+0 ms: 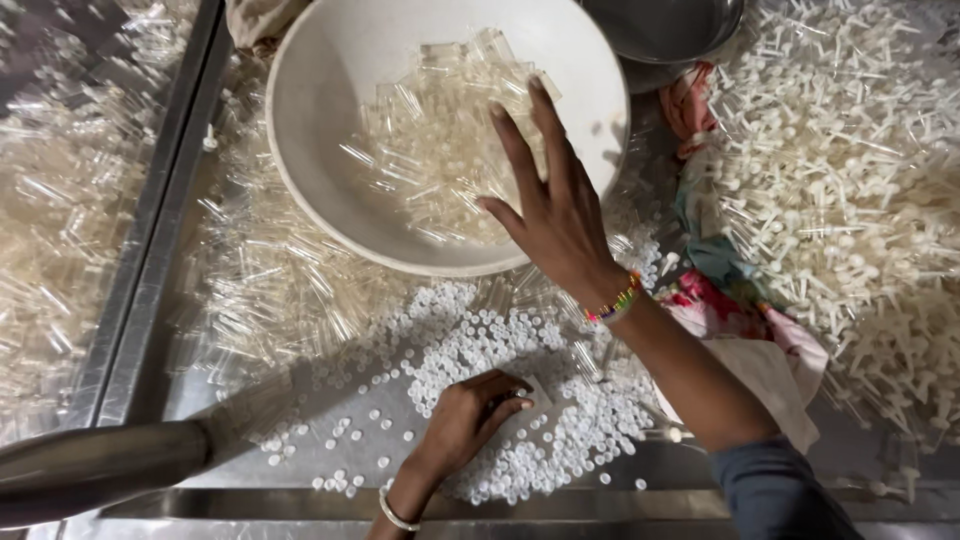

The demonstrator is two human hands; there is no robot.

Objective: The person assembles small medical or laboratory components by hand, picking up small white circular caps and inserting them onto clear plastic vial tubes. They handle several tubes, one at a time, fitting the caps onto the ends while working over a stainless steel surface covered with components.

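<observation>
My right hand (552,205) reaches over the rim of a large white bowl (330,190), fingers spread above a heap of clear plastic tubes (440,130) inside it; it holds nothing that I can see. A beaded bracelet circles that wrist. My left hand (470,415) rests lower down on a spread of small white caps (520,350), its fingers curled around a small clear piece with a dark end. A thin bangle sits on the left wrist.
Clear tubes (270,290) lie piled left of the bowl on the metal tray (160,210). A big heap of white plungers (850,170) fills the right. Flowered cloth (730,290), a steel bowl (665,30) and a metal pipe (100,465) are nearby.
</observation>
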